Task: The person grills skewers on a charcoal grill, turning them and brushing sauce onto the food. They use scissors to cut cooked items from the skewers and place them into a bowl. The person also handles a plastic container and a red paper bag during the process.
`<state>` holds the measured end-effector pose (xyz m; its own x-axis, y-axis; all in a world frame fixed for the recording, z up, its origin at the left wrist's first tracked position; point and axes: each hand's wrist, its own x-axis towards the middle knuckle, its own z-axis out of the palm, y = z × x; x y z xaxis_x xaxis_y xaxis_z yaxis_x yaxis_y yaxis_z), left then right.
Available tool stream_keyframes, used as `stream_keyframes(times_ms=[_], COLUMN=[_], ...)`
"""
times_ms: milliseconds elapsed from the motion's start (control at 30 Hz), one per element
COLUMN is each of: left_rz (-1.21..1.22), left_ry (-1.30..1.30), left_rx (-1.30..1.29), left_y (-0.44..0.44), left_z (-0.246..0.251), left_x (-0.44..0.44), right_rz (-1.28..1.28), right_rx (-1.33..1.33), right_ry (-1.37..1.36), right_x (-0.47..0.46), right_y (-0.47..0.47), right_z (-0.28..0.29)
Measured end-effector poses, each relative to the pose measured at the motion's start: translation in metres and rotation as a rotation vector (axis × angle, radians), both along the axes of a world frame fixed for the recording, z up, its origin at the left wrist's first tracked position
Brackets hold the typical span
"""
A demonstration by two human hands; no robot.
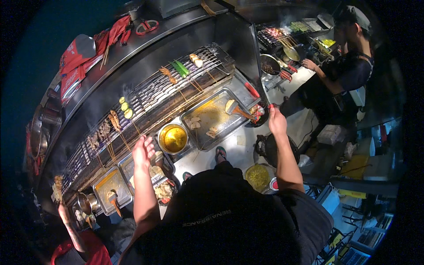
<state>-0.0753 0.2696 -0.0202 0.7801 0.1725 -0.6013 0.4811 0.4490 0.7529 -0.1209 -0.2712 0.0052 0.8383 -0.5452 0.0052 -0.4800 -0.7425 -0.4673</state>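
Observation:
My left hand (144, 150) is raised at the grill's front edge, palm towards the steel pot of yellow-brown liquid (173, 138), fingers loosely curled and apart. The stick of a sliced-zucchini skewer (124, 106) ends just above it. To the right, my right hand (277, 121) is closed on a small red object (271, 106), by the lower end of the dark metal partition. On the long charcoal grill lie meat skewers (104, 129), an okra skewer (180, 68) and a skewer of white pieces (195, 60). A brush (240, 111) rests in the large metal tray (203, 145).
At lower left a co-worker's hand (63, 213) holds a skewer over the grill. Another co-worker (351, 63) stands at a second grill (271, 36), upper right. A smaller tray (124, 198) holds a brush. A dark round pot (285, 149) stands below my right forearm.

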Motion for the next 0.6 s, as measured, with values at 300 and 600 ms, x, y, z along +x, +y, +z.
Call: stream_keyframes(times_ms=[300,600], left_rz=[0.171,0.176], left_ry=[0.062,-0.203], left_rx=[0.384,1.472], left_y=[-0.017,0.053], left_z=[0.016,0.063], left_x=[-0.105,-0.028], right_rz=[0.376,0.405], right_rx=[0.017,0.178], right_ry=[-0.039,-0.212], right_x=[0.107,0.011], right_y=[-0.05,-0.075], right_z=[-0.167,-0.187])
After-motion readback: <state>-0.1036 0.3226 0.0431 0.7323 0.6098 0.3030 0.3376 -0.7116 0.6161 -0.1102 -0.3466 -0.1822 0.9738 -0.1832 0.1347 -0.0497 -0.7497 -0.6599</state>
